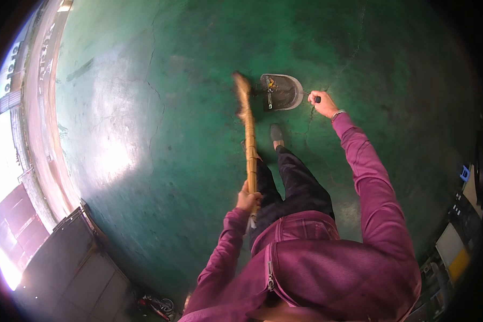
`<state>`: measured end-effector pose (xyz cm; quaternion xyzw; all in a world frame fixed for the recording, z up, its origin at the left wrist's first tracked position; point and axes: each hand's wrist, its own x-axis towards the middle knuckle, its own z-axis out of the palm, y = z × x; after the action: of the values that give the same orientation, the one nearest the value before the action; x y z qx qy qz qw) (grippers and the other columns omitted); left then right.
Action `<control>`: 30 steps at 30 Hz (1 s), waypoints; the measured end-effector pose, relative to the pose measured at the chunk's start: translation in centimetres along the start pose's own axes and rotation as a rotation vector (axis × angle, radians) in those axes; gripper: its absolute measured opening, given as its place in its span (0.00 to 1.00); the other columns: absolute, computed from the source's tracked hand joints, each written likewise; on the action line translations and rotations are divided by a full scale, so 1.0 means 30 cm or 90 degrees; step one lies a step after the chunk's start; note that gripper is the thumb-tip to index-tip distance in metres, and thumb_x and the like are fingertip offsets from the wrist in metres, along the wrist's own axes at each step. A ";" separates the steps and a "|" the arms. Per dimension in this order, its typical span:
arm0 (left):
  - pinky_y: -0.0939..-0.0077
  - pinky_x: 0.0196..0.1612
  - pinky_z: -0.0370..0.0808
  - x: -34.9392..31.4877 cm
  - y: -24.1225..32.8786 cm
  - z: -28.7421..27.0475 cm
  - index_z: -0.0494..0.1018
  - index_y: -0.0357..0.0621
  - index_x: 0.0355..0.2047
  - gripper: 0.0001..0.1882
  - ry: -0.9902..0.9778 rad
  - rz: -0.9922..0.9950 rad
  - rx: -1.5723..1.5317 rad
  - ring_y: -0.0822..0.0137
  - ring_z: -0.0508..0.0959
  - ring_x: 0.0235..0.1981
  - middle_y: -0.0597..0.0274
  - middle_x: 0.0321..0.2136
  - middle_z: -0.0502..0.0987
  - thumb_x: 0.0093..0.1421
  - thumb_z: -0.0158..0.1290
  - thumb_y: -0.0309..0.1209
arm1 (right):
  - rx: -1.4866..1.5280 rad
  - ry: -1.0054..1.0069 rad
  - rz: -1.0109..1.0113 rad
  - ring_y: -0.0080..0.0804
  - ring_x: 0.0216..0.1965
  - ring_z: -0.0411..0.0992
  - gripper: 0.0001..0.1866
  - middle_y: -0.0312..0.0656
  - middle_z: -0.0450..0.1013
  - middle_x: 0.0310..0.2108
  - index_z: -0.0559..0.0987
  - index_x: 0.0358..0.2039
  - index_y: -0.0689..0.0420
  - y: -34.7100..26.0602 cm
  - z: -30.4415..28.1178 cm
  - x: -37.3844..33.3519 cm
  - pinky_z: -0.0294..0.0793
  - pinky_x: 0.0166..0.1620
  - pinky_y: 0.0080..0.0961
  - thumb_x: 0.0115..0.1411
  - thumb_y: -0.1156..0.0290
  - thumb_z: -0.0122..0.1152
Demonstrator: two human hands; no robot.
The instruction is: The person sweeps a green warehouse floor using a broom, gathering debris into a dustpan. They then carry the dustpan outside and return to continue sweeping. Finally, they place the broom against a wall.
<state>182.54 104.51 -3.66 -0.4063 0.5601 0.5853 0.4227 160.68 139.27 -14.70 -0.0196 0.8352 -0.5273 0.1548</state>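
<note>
My left hand (248, 200) is wrapped round the lower part of a long broom (250, 145) with a bamboo-like, yellowish handle. Its head is blurred and points away from me, just left of the dustpan. My right hand (322, 103) grips the dark handle end of a grey dustpan (294, 88), out at the end of my stretched right arm. The pan rests on the green floor with its open side toward the broom. Small litter (271, 88), some of it yellow and whitish, lies near the pan's open edge.
The green floor (198, 107) has thin cracks and a bright glare patch at left. My shoe (276, 133) stands just below the dustpan. A grey metal door (75, 257) is at lower left. Along the right rim are a blue stool (465, 173) and stacked goods (452, 247).
</note>
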 end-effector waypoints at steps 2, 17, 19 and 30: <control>0.77 0.11 0.64 -0.007 -0.017 0.028 0.51 0.55 0.56 0.40 -0.052 -0.025 -0.001 0.72 0.64 0.10 0.65 0.14 0.62 0.42 0.48 0.16 | -0.001 -0.008 0.022 0.34 0.26 0.66 0.05 0.44 0.68 0.20 0.62 0.16 0.61 -0.005 0.001 0.007 0.64 0.31 0.26 0.37 0.85 0.41; 0.80 0.12 0.63 -0.303 0.053 -0.006 0.47 0.52 0.57 0.39 -0.062 -0.042 0.041 0.74 0.63 0.11 0.67 0.16 0.62 0.44 0.46 0.16 | -0.009 0.014 0.017 0.36 0.26 0.68 0.06 0.45 0.68 0.19 0.62 0.15 0.61 0.050 -0.039 0.000 0.65 0.31 0.27 0.36 0.86 0.42; 0.80 0.12 0.62 -0.198 0.073 0.008 0.48 0.52 0.57 0.38 -0.074 -0.033 0.033 0.74 0.63 0.11 0.67 0.16 0.62 0.45 0.45 0.16 | 0.000 0.026 0.000 0.36 0.26 0.68 0.05 0.45 0.68 0.19 0.63 0.16 0.61 0.045 -0.025 -0.006 0.64 0.30 0.27 0.36 0.85 0.41; 0.80 0.12 0.62 -0.477 0.051 -0.126 0.45 0.55 0.59 0.41 -0.030 -0.069 -0.048 0.75 0.63 0.11 0.65 0.16 0.63 0.45 0.47 0.16 | 0.019 0.001 0.040 0.33 0.29 0.69 0.06 0.44 0.71 0.22 0.62 0.15 0.59 0.089 -0.108 0.006 0.65 0.32 0.27 0.37 0.85 0.42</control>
<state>185.58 100.15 10.23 -0.4374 0.5047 0.5918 0.4514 159.96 143.27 -15.84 0.0092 0.8277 -0.5343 0.1712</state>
